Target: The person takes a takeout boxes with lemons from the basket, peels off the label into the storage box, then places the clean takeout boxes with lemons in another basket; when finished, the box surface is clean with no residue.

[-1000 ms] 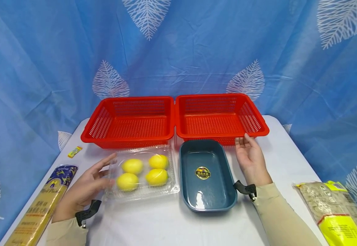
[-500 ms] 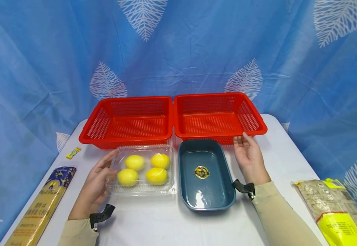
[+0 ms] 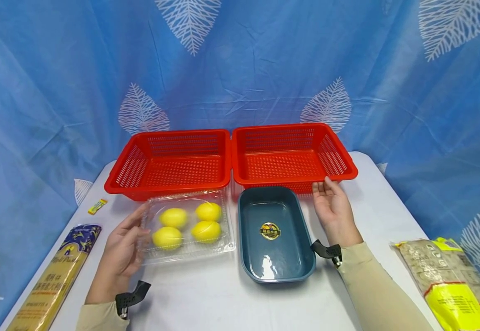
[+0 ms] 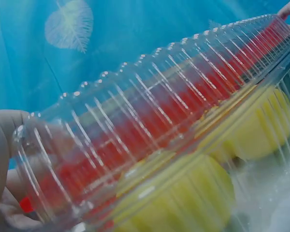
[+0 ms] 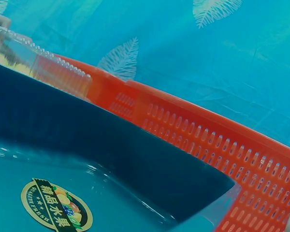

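Observation:
In the head view my left hand [image 3: 118, 253] grips the left end of a clear plastic clamshell box [image 3: 219, 248] that holds several yellow lemons [image 3: 174, 218]. The box's ribbed wall [image 4: 150, 101] fills much of the left wrist view, with fingers [image 4: 0, 154] at its left end. My right hand [image 3: 335, 214] lies palm up beside a dark blue tray [image 3: 273, 266], its fingers relaxed and the fingertips right at the front rim of the right red basket [image 3: 291, 180]. A fruit-picture sticker [image 5: 56, 205] marks the tray's floor.
Behind the box stands a second red basket [image 3: 169, 188], side by side with the right one. A spaghetti pack [image 3: 54, 280] and a small yellow packet [image 3: 97, 207] lie at the left. A yellow-labelled bag [image 3: 447, 276] lies on the right edge of the white table [image 3: 190, 294].
My left hand has moved right and closed on the end of the clamshell box, which has shifted and turned slightly with the lemons inside. The right hand stays by the basket rim.

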A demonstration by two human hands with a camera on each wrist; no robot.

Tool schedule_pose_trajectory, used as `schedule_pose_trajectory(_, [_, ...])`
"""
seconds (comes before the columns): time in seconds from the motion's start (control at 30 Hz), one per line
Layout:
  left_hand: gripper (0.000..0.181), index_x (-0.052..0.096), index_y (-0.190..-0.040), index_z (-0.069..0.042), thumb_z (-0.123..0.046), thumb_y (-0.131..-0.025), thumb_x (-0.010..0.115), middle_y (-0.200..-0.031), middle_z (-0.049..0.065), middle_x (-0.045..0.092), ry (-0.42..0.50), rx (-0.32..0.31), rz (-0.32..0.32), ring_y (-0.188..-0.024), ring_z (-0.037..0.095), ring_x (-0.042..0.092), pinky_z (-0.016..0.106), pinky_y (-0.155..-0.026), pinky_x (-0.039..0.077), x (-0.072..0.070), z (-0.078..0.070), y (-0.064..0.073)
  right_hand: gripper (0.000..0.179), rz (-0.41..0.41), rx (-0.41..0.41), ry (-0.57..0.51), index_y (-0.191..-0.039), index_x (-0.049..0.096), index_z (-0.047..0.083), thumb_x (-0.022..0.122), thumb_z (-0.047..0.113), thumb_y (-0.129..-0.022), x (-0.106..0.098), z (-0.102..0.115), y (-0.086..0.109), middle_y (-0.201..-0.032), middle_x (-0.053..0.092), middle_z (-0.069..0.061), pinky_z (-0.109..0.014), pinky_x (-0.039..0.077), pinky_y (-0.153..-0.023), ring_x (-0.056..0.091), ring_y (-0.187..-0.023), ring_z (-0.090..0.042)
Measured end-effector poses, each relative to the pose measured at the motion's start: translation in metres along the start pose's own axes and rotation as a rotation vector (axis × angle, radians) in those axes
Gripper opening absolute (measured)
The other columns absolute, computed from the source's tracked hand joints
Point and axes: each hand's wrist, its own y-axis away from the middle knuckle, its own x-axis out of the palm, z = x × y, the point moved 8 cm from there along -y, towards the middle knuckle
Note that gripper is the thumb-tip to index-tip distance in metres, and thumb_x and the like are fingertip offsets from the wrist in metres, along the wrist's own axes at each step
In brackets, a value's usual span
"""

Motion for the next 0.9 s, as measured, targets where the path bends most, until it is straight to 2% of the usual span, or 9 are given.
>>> schedule_pose_trajectory(0.23, [0.061, 0.049, -0.159, -0.018, 0.008, -0.104, 0.049, -0.165, 0.004, 0.036, 0.002, 0.106, 0.027, -0.133, 0.003, 0.054, 0.013, -0.053, 0.046, -0.008, -0.01, 0.006, 0.028, -0.004, -0.015, 0.01, -0.12, 0.045, 0.01, 0.061, -0.006, -0.103, 0.0, 0.003, 0.0, -0.103, 0.055, -0.011, -0.032, 0.056, -0.088, 0.058, -0.089, -0.023])
schedule_pose_trajectory(0.3, [0.06, 0.051, -0.158, -0.019, 0.009, -0.104, 0.049, -0.165, 0.003, 0.037, 0.016, 0.122, 0.027, -0.132, 0.003, 0.055, 0.013, -0.055, 0.048, -0.013, -0.011, 0.009, 0.027, -0.006, -0.014, 0.017, -0.118, 0.045, 0.011, 0.06, -0.006, -0.103, -0.001, 0.002, 0.0, -0.103, 0.054, -0.01, -0.032, 0.055, -0.088, 0.057, -0.089, -0.023])
schedule_pose_trajectory(0.37, [0.06, 0.055, -0.156, -0.019, 0.01, -0.104, 0.048, -0.165, 0.002, 0.038, 0.046, 0.133, 0.024, -0.131, 0.003, 0.056, 0.014, -0.066, 0.053, -0.017, -0.013, 0.01, 0.029, -0.001, -0.016, 0.03, -0.121, 0.045, 0.011, 0.061, -0.006, -0.103, -0.001, 0.002, 0.0, -0.105, 0.054, -0.01, -0.031, 0.055, -0.089, 0.057, -0.091, -0.023])
schedule_pose_trajectory(0.47, [0.061, 0.056, -0.154, -0.017, 0.013, -0.102, 0.046, -0.165, 0.002, 0.039, 0.091, 0.153, 0.009, -0.131, 0.004, 0.057, 0.017, -0.071, 0.055, -0.022, -0.015, 0.014, 0.034, 0.004, -0.016, 0.047, -0.126, 0.045, 0.012, 0.062, -0.005, -0.102, -0.001, 0.0, 0.0, -0.108, 0.053, -0.009, -0.031, 0.055, -0.09, 0.056, -0.093, -0.022])
schedule_pose_trajectory(0.6, [0.063, 0.052, -0.156, -0.014, 0.015, -0.101, 0.046, -0.166, 0.001, 0.038, 0.108, 0.149, -0.015, -0.134, 0.007, 0.056, 0.018, -0.071, 0.056, -0.026, -0.019, 0.019, 0.031, 0.0, -0.015, 0.034, -0.125, 0.045, 0.011, 0.06, -0.005, -0.104, -0.002, -0.001, 0.0, -0.107, 0.053, -0.009, -0.031, 0.055, -0.09, 0.056, -0.093, -0.022])
schedule_pose_trajectory(0.73, [0.065, 0.051, -0.158, -0.018, 0.013, -0.101, 0.048, -0.171, 0.002, 0.027, 0.08, 0.119, -0.037, -0.143, 0.01, 0.045, 0.024, -0.088, 0.056, -0.026, -0.027, 0.024, 0.031, -0.017, -0.011, 0.009, -0.121, 0.046, 0.011, 0.063, -0.006, -0.101, -0.003, -0.001, 0.001, -0.107, 0.054, -0.01, -0.031, 0.054, -0.091, 0.056, -0.093, -0.023])
schedule_pose_trajectory(0.8, [0.065, 0.052, -0.157, -0.021, 0.012, -0.102, 0.049, -0.172, 0.001, 0.024, 0.078, 0.103, -0.041, -0.146, 0.013, 0.039, 0.02, -0.081, 0.057, -0.025, -0.032, 0.028, 0.035, -0.014, -0.011, 0.011, -0.125, 0.046, 0.011, 0.065, -0.006, -0.1, -0.003, -0.001, 0.001, -0.11, 0.054, -0.01, -0.03, 0.054, -0.093, 0.056, -0.096, -0.022])
schedule_pose_trajectory(0.83, [0.064, 0.052, -0.158, -0.021, 0.011, -0.102, 0.049, -0.172, 0.001, 0.024, 0.081, 0.108, -0.035, -0.147, 0.016, 0.037, 0.02, -0.08, 0.057, -0.023, -0.035, 0.029, 0.038, -0.009, -0.011, 0.013, -0.127, 0.046, 0.012, 0.066, -0.006, -0.1, -0.002, -0.001, 0.001, -0.112, 0.054, -0.009, -0.03, 0.054, -0.094, 0.055, -0.098, -0.022])
schedule_pose_trajectory(0.9, [0.063, 0.049, -0.159, -0.02, 0.01, -0.104, 0.047, -0.171, 0.004, 0.023, 0.079, 0.13, -0.005, -0.144, 0.021, 0.038, 0.017, -0.07, 0.055, -0.018, -0.043, 0.032, 0.043, 0.005, -0.008, 0.014, -0.132, 0.046, 0.013, 0.066, -0.006, -0.1, 0.001, -0.002, 0.001, -0.116, 0.054, -0.008, -0.03, 0.053, -0.095, 0.055, -0.101, -0.021])
